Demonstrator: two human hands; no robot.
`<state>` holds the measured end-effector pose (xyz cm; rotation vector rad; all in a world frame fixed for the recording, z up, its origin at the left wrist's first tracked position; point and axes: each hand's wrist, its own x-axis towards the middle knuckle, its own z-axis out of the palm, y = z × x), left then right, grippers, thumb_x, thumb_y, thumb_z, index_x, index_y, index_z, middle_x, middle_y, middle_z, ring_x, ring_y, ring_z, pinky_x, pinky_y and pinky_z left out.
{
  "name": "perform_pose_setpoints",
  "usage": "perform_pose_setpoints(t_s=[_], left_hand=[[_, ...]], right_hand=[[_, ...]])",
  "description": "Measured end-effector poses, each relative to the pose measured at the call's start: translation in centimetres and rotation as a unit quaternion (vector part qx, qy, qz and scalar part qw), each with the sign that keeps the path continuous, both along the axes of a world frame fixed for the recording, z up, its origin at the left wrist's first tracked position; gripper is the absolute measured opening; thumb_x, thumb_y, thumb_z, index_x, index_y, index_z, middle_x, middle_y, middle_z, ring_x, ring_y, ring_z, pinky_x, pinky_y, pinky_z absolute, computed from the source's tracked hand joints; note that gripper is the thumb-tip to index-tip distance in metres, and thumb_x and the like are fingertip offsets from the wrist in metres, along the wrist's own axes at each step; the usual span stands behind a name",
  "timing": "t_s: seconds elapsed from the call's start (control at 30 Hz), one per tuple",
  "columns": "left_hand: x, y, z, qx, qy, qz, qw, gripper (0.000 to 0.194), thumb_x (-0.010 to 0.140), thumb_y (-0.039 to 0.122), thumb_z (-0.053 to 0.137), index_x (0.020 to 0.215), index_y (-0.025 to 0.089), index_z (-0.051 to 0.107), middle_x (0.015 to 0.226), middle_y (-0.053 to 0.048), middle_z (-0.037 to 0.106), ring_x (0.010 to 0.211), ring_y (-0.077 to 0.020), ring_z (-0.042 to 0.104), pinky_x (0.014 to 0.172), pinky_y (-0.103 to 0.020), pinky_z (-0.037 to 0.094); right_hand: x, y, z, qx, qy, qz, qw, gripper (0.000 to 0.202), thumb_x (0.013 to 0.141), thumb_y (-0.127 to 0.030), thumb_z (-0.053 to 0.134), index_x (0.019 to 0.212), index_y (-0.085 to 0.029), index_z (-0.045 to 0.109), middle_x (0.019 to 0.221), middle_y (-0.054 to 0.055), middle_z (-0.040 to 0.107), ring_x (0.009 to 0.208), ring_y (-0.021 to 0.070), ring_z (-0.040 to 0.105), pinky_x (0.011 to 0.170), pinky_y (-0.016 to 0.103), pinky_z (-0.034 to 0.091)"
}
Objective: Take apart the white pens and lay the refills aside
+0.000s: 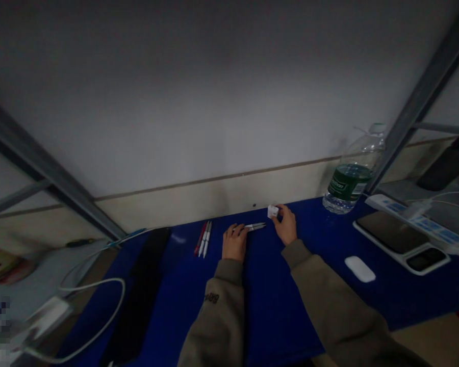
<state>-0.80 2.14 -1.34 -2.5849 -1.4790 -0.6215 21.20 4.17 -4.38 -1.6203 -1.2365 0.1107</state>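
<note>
From the head, the left hand (234, 245) curls its fingers over the left ends of pens (255, 226) on the desk (270, 300), grip unclear; the right hand (287, 227) pinches a white block (272, 211) between nearly closed fingers, near the pen tips.

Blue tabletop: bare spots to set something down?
Bare: between left sleeve and right sleeve; between left sleeve and black strip, nearer than three pens. Crowded: far edge, left hand on grey pens, right hand pinching white block; right end, around water bottle.
</note>
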Motion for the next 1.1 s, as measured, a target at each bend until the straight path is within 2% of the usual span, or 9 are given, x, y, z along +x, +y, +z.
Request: perform_pose_setpoints(t_s=[0.3, 0.4, 0.53, 0.6, 0.67, 0.73, 0.9, 1.0, 1.1], left_hand=[[0.1, -0.2, 0.1, -0.013, -0.005, 0.018, 1.000, 0.032, 0.091, 0.021, 0.045, 0.118, 0.030, 0.060, 0.129, -0.002, 0.055, 0.120, -0.0249, 0.039, 0.091, -0.040, 0.039], [0.1, -0.3, 0.4, -0.017, -0.003, 0.021, 1.000, 0.030, 0.091, 0.022, 0.047, 0.117, 0.030, 0.060, 0.128, -0.004, 0.054, 0.120, -0.0241, 0.039, 0.091, -0.039, 0.038], [0.1, -0.5, 0.9, -0.024, 0.002, 0.019, 1.000, 0.025, 0.090, 0.028, 0.050, 0.112, 0.029, 0.061, 0.122, -0.004, 0.056, 0.115, -0.0234, 0.042, 0.087, -0.037, 0.038], [0.2, -0.6, 1.0, -0.033, 0.008, 0.014, 0.999, 0.022, 0.089, 0.033, 0.053, 0.108, 0.028, 0.062, 0.115, -0.004, 0.059, 0.110, -0.0227, 0.045, 0.085, -0.036, 0.038], [0.4, -0.6, 1.1, -0.043, 0.018, 0.003, 0.999, 0.021, 0.088, 0.037, 0.054, 0.105, 0.027, 0.062, 0.108, -0.003, 0.061, 0.104, -0.0213, 0.048, 0.082, -0.034, 0.038], [0.6, -0.5, 0.9, -0.050, 0.030, -0.006, 0.998, 0.020, 0.089, 0.037, 0.053, 0.102, 0.026, 0.062, 0.105, -0.003, 0.061, 0.102, -0.0206, 0.050, 0.080, -0.032, 0.038], [0.9, -0.5, 0.5, -0.048, 0.058, 0.012, 0.997, 0.022, 0.094, 0.029, 0.042, 0.100, 0.016, 0.059, 0.105, -0.010, 0.059, 0.100, -0.0242, 0.049, 0.079, -0.036, 0.038], [0.5, -0.5, 0.7, -0.042, 0.069, 0.014, 0.997, 0.026, 0.096, 0.025, 0.035, 0.108, 0.015, 0.056, 0.107, -0.011, 0.060, 0.101, -0.0239, 0.049, 0.082, -0.037, 0.036], [0.2, -0.6, 1.3, -0.037, 0.075, 0.004, 0.996, 0.028, 0.097, 0.029, 0.034, 0.114, 0.019, 0.055, 0.108, -0.010, 0.060, 0.102, -0.0233, 0.048, 0.084, -0.037, 0.034]], right_hand=[[0.1, 0.1, -0.3, -0.015, 0.012, -0.022, 1.000, 0.028, 0.074, -0.036, 0.058, 0.093, -0.015, 0.058, 0.089, 0.009, 0.062, 0.083, 0.0197, 0.054, 0.078, 0.033, 0.042], [0.0, -0.3, 0.0, -0.006, 0.019, -0.038, 0.999, 0.035, 0.073, -0.036, 0.060, 0.099, -0.014, 0.057, 0.091, 0.010, 0.061, 0.086, 0.0209, 0.053, 0.081, 0.035, 0.041], [-0.8, -2.0, 1.9, 0.054, 0.010, -0.124, 0.991, 0.061, 0.073, -0.044, 0.062, 0.123, -0.014, 0.044, 0.116, 0.015, 0.053, 0.106, 0.0280, 0.047, 0.089, 0.044, 0.036], [-1.2, -3.1, 3.2, 0.102, -0.037, -0.135, 0.985, 0.046, 0.080, -0.041, 0.056, 0.118, -0.016, 0.048, 0.118, 0.014, 0.052, 0.110, 0.0275, 0.045, 0.092, 0.044, 0.034], [-1.8, -4.0, 4.1, 0.126, -0.083, -0.082, 0.985, 0.027, 0.086, -0.035, 0.051, 0.105, -0.017, 0.053, 0.112, 0.011, 0.055, 0.107, 0.0248, 0.046, 0.092, 0.042, 0.034], [-2.4, -4.7, 4.6, 0.120, -0.125, 0.022, 0.985, 0.017, 0.089, -0.030, 0.047, 0.094, -0.018, 0.057, 0.100, 0.008, 0.059, 0.098, 0.0206, 0.049, 0.089, 0.038, 0.037], [-3.9, -5.1, 4.4, 0.049, -0.219, 0.247, 0.943, 0.020, 0.090, -0.034, 0.048, 0.095, -0.021, 0.064, 0.099, 0.007, 0.059, 0.099, 0.0193, 0.048, 0.090, 0.036, 0.040], [-4.0, -5.0, 4.2, 0.009, -0.248, 0.319, 0.914, 0.025, 0.090, -0.038, 0.048, 0.104, -0.024, 0.064, 0.102, 0.006, 0.059, 0.098, 0.0188, 0.049, 0.088, 0.036, 0.043], [-3.6, -4.9, 4.3, -0.010, -0.272, 0.329, 0.904, 0.034, 0.090, -0.036, 0.049, 0.121, -0.023, 0.056, 0.108, 0.008, 0.057, 0.099, 0.0194, 0.049, 0.088, 0.037, 0.045]])
